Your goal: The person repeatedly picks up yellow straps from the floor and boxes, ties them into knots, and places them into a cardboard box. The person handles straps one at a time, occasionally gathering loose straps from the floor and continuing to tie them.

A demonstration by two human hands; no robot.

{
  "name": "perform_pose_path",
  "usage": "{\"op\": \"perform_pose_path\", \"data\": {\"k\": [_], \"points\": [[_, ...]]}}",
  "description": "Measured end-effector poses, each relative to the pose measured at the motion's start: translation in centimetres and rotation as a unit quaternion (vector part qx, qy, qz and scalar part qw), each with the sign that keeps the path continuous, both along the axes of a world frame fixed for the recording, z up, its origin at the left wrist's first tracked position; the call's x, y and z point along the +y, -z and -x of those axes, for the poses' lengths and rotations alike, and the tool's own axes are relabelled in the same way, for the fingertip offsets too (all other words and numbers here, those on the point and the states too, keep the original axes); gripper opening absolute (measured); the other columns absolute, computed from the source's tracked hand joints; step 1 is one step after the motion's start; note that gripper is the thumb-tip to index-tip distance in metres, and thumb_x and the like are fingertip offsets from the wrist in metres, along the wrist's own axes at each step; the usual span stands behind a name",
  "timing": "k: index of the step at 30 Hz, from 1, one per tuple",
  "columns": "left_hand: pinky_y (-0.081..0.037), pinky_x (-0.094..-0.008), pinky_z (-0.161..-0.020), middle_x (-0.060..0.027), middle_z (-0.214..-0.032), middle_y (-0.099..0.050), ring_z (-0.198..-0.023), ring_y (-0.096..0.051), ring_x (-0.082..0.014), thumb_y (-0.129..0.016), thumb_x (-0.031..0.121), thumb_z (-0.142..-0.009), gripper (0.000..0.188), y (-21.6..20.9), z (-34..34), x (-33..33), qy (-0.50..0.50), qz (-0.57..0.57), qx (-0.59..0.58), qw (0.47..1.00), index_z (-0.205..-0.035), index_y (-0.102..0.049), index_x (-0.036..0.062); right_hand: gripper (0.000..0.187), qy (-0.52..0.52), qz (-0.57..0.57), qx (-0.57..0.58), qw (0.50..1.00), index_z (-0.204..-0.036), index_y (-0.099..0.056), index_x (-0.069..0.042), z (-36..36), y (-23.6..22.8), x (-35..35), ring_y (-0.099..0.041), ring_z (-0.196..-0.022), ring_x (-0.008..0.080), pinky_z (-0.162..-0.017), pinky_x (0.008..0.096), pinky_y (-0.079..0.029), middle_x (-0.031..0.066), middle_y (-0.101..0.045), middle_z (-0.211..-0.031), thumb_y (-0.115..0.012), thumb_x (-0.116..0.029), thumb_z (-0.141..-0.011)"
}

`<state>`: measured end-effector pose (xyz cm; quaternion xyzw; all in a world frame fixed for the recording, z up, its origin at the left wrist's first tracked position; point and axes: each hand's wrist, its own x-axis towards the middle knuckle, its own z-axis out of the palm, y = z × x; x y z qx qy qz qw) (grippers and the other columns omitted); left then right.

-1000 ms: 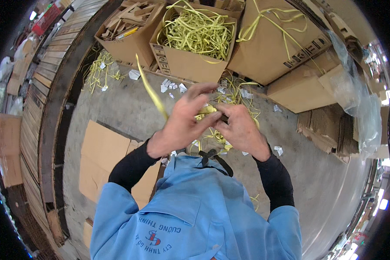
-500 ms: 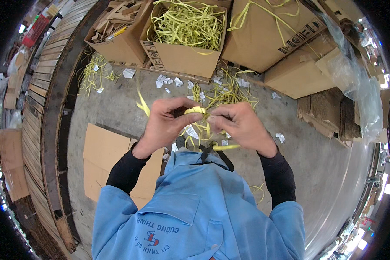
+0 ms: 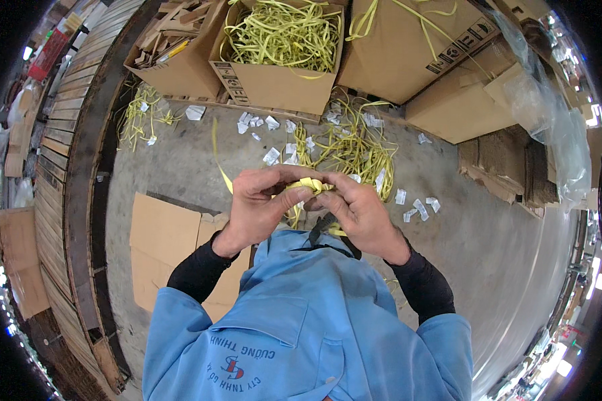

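Between my hands, in front of my chest, is a yellow strap (image 3: 310,184) that looks twisted or knotted into a short, thick piece. My left hand (image 3: 262,200) pinches its left part between thumb and curled fingers. My right hand (image 3: 354,208) is closed on its right end, fingertips nearly meeting the left ones. A loose strap tail (image 3: 222,164) sticks up beyond my left hand. Part of the strap is hidden behind my fingers, and more yellow strands hang beneath my hands.
A carton of tangled yellow straps (image 3: 274,90) stands ahead, beside a carton of cardboard scraps (image 3: 180,77). Loose straps (image 3: 354,147) and white paper bits litter the floor. A flat cardboard sheet (image 3: 164,240) lies left, near a slatted track (image 3: 53,167). Stacked cardboard (image 3: 505,164) is at right.
My right hand has come lower and its fingers now reach over the strap, closer to my left hand. The view has shifted slightly, showing more of the floor straps.
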<state>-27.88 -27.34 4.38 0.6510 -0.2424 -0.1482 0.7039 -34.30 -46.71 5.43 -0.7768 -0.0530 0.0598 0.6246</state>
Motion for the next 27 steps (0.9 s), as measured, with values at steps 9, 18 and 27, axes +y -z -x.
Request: {"op": "perform_pose_path", "data": {"k": [9,18,27], "points": [[-0.059,-0.0345,-0.069,-0.0192,-0.103,-0.072,-0.086,-0.073,-0.0287,-0.08,0.001,-0.069,0.034,0.9,-1.0,0.5,0.068,-0.064,-0.427,0.899,-0.064,-0.047,0.0009,0.021,-0.019,0.21,-0.1,0.972,-0.11,-0.065,-0.005,0.1,1.0,-1.3,-0.063,-0.093,0.0358,-0.079,0.0402,-0.051,0.019,-0.063,-0.093,-0.063,-0.01,-0.089],[-0.054,-0.0317,-0.057,-0.009,-0.09,-0.073,-0.066,-0.069,-0.0216,-0.081,0.01,-0.074,0.016,-4.1,-6.2,-1.9,-0.001,-0.008,-0.42,0.907,-0.086,-0.071,0.0035,0.028,-0.093,-0.21,0.114,0.967,-0.11,-0.055,0.004,-4.2,-3.3,-3.7,-0.066,-0.074,0.013,-0.068,0.0238,-0.052,0.0096,-0.069,-0.087,-0.066,-0.015,-0.094],[-0.053,-0.0337,-0.066,-0.0127,-0.103,-0.066,-0.078,-0.068,-0.023,-0.074,0.016,-0.082,0.036,-16.5,-10.6,-6.3,-0.127,-0.131,-0.598,0.78,-0.114,-0.063,0.0043,0.041,0.149,0.197,-0.273,0.93,-0.124,-0.059,-0.003,-7.9,-13.3,-13.2,-0.061,-0.073,0.0154,-0.064,0.0278,-0.048,0.0041,-0.068,-0.089,-0.06,-0.032,-0.095]]}}
